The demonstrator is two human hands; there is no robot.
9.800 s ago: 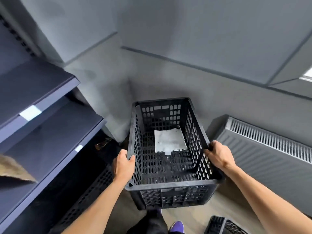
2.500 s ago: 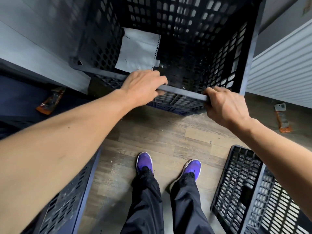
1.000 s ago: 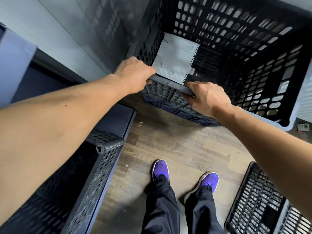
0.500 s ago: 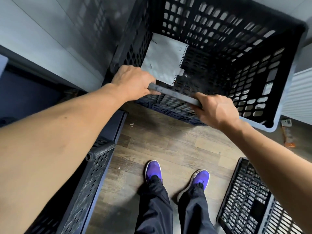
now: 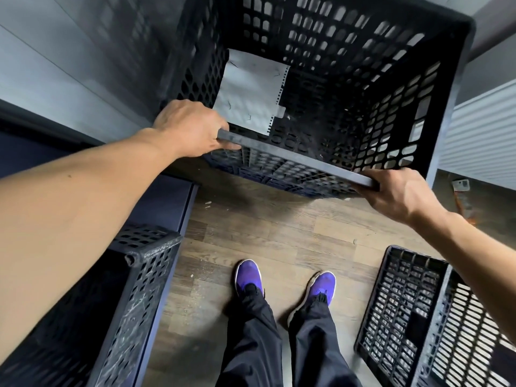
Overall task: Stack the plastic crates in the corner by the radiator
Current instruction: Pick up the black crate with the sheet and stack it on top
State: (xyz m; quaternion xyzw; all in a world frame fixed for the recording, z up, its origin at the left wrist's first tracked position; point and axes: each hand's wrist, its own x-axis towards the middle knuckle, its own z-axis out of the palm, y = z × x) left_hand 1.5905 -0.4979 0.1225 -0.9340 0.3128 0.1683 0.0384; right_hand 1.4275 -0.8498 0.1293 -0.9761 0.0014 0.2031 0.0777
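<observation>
A black perforated plastic crate (image 5: pixel 363 88) stands in the corner between the grey wall and the white radiator (image 5: pixel 485 135). A white sheet of paper (image 5: pixel 251 90) lies inside it. My left hand (image 5: pixel 192 129) grips the left end of its near rim. At the right end of that rim my right hand (image 5: pixel 399 191) is closed on it. Blue crate mesh (image 5: pixel 279 174) shows just under the near rim. Another black crate (image 5: pixel 418 317) lies on the floor at lower right, and one more black crate (image 5: pixel 117 317) stands at lower left.
A dark shelf base (image 5: pixel 164 202) runs along the left beside the lower left crate. My purple shoes (image 5: pixel 284 283) stand on the wooden floor (image 5: pixel 279 233) between the crates. A small orange-and-grey object (image 5: pixel 463 196) lies on the floor below the radiator.
My right hand has slid along the near rim from its middle to its right end. The crate has turned squarer in the corner since a second ago.
</observation>
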